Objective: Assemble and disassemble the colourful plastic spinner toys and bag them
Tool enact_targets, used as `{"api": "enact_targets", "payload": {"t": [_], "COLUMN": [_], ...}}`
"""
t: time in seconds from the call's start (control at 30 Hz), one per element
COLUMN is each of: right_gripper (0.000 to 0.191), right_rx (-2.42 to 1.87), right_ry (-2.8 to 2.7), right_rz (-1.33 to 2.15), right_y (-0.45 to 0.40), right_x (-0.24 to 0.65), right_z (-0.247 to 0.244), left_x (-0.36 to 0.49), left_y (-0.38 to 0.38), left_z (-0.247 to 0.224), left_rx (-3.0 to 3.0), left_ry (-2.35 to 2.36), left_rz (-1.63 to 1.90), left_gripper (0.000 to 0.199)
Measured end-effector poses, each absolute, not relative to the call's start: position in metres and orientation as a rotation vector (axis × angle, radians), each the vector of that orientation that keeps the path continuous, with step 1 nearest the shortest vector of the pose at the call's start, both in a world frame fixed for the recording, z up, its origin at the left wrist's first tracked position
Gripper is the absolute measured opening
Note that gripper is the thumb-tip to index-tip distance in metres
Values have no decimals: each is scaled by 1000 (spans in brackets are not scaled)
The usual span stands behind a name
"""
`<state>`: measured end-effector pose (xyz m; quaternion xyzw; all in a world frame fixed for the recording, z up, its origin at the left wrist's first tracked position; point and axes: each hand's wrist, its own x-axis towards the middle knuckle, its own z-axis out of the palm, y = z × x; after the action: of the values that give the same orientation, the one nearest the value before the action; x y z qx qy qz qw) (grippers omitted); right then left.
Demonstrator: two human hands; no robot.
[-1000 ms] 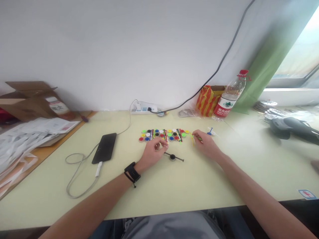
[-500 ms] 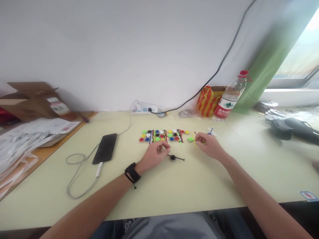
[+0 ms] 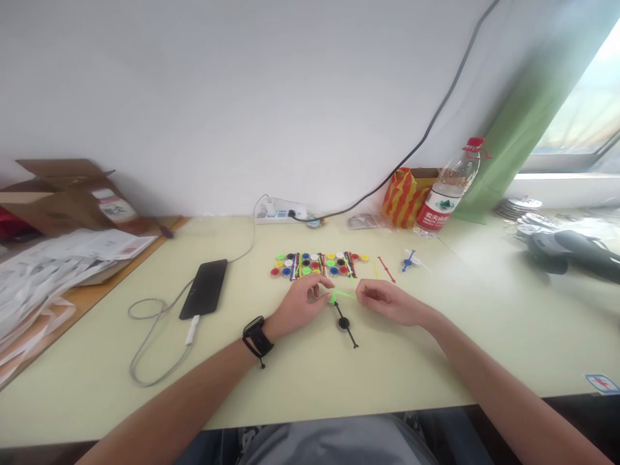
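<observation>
Between my two hands lies a bright green arrow-shaped pointer [image 3: 345,295], low over the table. My left hand [image 3: 303,302], wearing a black watch, has its thumb and fingers curled at the pointer's left end. On the other side, my right hand [image 3: 387,301] pinches the right end. A black arrow spinner on a round base [image 3: 343,323] rests just below, its upper tip by the green piece. Behind my hands are rows of coloured round discs [image 3: 334,271] with bundles of coloured arrows among them. A red arrow [image 3: 386,269] and a blue arrow spinner [image 3: 407,262] lie farther right.
A phone [image 3: 203,289] with a charging cable lies left. A power strip [image 3: 281,212] sits against the wall. At the back right stand a large water bottle [image 3: 440,200] and a red-yellow bag [image 3: 403,199]. A dark tool [image 3: 571,250] is far right.
My right hand has come left and nearer from beside the discs, and the green pointer now shows between my hands. The black spinner has shifted nearer and turned. My left hand stays nearly still.
</observation>
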<state>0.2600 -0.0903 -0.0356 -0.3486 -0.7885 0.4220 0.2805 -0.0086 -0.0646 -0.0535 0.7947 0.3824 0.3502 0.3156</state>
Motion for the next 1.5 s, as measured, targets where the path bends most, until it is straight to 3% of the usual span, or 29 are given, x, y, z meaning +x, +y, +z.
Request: {"api": "enact_targets", "payload": {"t": [0.27, 0.6, 0.97, 1.2, 1.33, 1.5], "right_gripper": [41, 33, 28, 23, 10, 19], "right_rx": [-808, -966, -1706, -1654, -1551, -1211], "right_ry": [-2310, -2342, -1895, -1726, -1650, -1668], "right_rz": [1100, 1236, 716, 487, 338, 651], "right_y": [-101, -97, -75, -65, -67, -78], "right_x": [241, 286, 378, 361, 351, 303], "right_z": [-38, -23, -47, -54, -41, -33], "left_x": [-9, -8, -8, -8, -8, -8], "left_y": [-63, -63, -62, -62, -63, -63], "left_z": [-54, -54, -57, -56, -55, -50], "left_rx": [2078, 2080, 2102, 2121, 2094, 1982], "left_ry": [1039, 1049, 1029, 1020, 1037, 1036], "left_rz": [899, 893, 881, 866, 866, 957], "left_gripper": [19, 19, 20, 20, 19, 21]}}
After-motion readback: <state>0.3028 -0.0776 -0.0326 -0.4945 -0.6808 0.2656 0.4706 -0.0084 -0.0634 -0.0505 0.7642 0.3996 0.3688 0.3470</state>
